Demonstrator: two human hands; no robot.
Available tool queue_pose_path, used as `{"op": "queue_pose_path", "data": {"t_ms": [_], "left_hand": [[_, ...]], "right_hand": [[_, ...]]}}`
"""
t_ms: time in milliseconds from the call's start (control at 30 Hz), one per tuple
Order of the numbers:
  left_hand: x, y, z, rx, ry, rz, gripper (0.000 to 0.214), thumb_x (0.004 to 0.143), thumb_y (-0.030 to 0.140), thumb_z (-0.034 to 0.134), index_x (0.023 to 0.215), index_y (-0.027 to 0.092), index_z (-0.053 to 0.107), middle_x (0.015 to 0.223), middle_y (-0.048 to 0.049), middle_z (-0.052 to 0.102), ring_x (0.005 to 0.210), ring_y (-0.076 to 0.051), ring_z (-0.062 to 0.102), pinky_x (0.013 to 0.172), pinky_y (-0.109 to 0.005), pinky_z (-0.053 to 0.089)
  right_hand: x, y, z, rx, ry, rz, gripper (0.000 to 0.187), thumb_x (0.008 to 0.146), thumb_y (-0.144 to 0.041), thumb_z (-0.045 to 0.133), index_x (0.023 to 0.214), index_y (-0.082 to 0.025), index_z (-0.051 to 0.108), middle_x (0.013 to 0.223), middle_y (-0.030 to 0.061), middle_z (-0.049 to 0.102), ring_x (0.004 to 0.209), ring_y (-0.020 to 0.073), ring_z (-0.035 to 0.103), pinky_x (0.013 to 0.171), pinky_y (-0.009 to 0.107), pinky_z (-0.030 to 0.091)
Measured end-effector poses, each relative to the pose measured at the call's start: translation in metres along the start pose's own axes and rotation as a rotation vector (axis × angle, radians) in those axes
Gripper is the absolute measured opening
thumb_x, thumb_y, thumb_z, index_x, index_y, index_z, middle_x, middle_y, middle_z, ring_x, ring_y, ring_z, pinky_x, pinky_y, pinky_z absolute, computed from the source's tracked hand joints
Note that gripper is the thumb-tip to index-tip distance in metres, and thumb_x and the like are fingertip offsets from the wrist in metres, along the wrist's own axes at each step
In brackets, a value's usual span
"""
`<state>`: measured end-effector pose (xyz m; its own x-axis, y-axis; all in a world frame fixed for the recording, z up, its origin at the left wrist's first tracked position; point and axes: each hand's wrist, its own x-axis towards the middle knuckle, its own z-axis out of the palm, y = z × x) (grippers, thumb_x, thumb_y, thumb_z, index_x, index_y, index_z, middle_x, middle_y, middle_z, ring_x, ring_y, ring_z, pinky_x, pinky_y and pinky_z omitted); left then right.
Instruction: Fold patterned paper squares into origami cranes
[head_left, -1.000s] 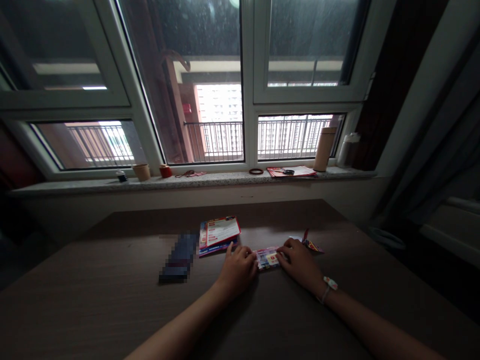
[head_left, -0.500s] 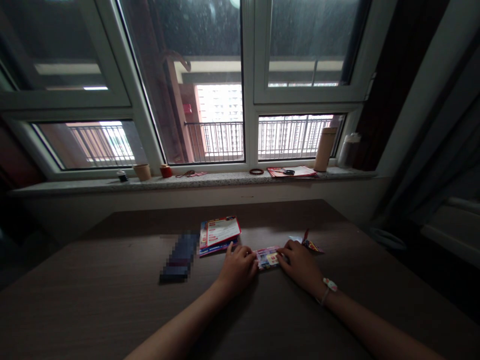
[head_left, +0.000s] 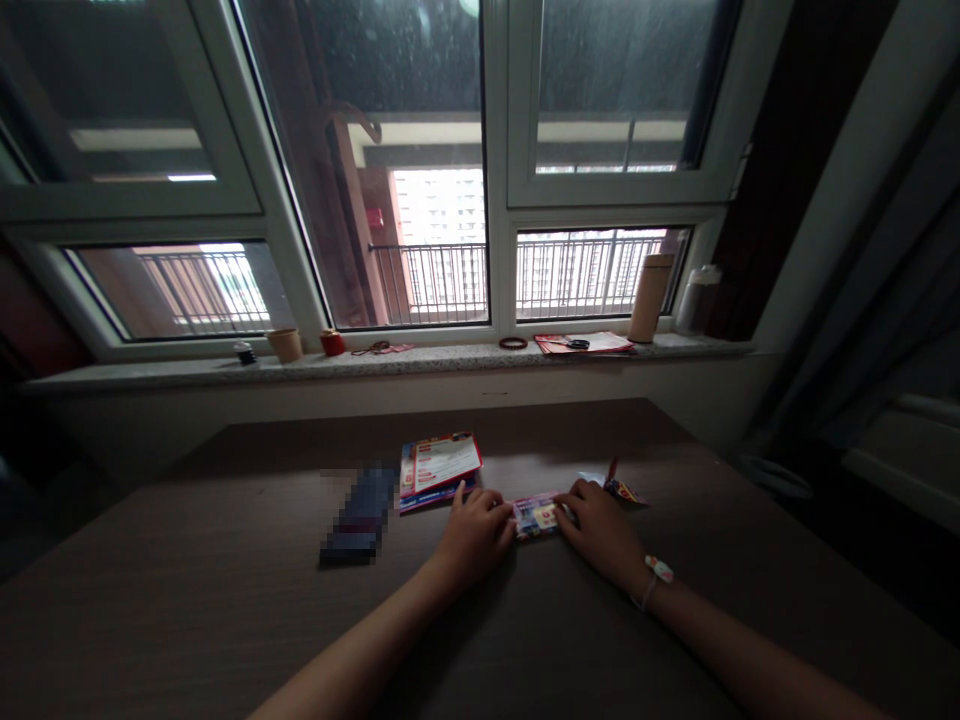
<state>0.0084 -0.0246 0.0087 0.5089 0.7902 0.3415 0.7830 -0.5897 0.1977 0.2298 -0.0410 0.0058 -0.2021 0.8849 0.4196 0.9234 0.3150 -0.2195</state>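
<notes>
While pinning paper [head_left: 536, 515] flat, pressing, not clasping: long axis left-right, left hand [head_left: 474, 535] on left end, right hand [head_left: 600, 528] on right.

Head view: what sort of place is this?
Probably a room in a high-rise flat or dorm: a wooden table under a wide window, a balcony railing and tower blocks outside, cups and a flask on the sill.

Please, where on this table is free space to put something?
Bare wood lies left of the dark flat object, at the near corners of the table, and right of the small folded piece. The middle is crowded: leaflets, left hand, paper strip, right hand.
</notes>
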Motion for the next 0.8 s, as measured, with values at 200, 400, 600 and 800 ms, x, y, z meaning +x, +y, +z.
{"op": "queue_pose_path", "data": {"t_ms": [200,400,600,800], "left_hand": [[0.0008,-0.0018,0.0017,0.007,0.015,0.008,0.022,0.086,0.03,0.056,0.106,0.027,0.066,0.107,-0.0039,0.063,0.103,-0.022,0.055,0.109,-0.058,0.021],[0.0014,-0.0013,0.0004,0.008,0.003,0.016,0.023,0.086,0.029,0.056,0.107,0.027,0.065,0.106,-0.0034,0.063,0.103,-0.022,0.055,0.11,-0.058,0.019],[0.0012,-0.0028,0.0023,0.018,0.02,0.027,0.024,0.086,0.031,0.056,0.108,0.027,0.065,0.107,-0.0032,0.063,0.103,-0.022,0.055,0.111,-0.058,0.017],[0.0009,-0.0049,0.0042,0.02,0.02,0.031,0.025,0.087,0.031,0.054,0.109,0.027,0.064,0.108,-0.0039,0.062,0.105,-0.022,0.054,0.111,-0.057,0.018]], "right_hand": [[0.0016,-0.0009,0.0,-0.006,0.001,-0.001,0.028,0.092,-0.032,0.046,0.102,-0.021,0.07,0.091,0.0071,0.061,0.089,0.0199,0.055,0.081,0.028,0.041],[0.0007,-0.0009,0.0014,-0.009,0.012,0.009,0.028,0.092,-0.032,0.046,0.102,-0.021,0.07,0.091,0.0071,0.061,0.089,0.0199,0.056,0.082,0.029,0.041],[0.0011,-0.0006,0.0018,-0.005,0.015,0.0,0.028,0.092,-0.031,0.046,0.102,-0.02,0.069,0.092,0.0073,0.061,0.089,0.0197,0.056,0.082,0.029,0.041],[0.0009,-0.003,-0.0017,0.0,0.008,0.01,0.028,0.092,-0.033,0.047,0.1,-0.02,0.07,0.092,0.0072,0.061,0.089,0.0199,0.056,0.082,0.028,0.042]]}}
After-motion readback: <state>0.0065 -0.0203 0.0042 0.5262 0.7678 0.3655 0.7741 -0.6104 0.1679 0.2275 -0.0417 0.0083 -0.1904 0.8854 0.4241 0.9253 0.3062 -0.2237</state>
